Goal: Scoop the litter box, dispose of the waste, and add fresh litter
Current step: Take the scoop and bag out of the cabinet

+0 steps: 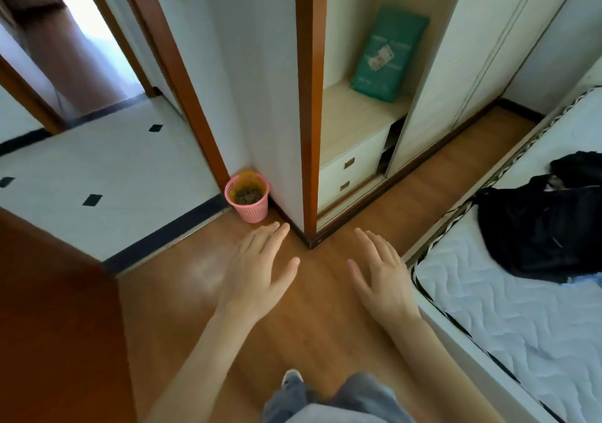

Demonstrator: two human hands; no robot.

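Observation:
A small pink mesh waste basket with a yellow liner stands on the wooden floor at the wall corner, with dark clumps inside it. A teal bag leans upright on a shelf inside the open wardrobe, upper right of centre. My left hand hovers palm down just below the basket, fingers spread and holding nothing. My right hand hovers beside it, also flat and empty. No litter box or scoop is in view.
A mattress with a black bag on it fills the right side. The wardrobe has two drawers below the shelf. An open wooden door stands at left; a tiled hallway lies beyond the threshold.

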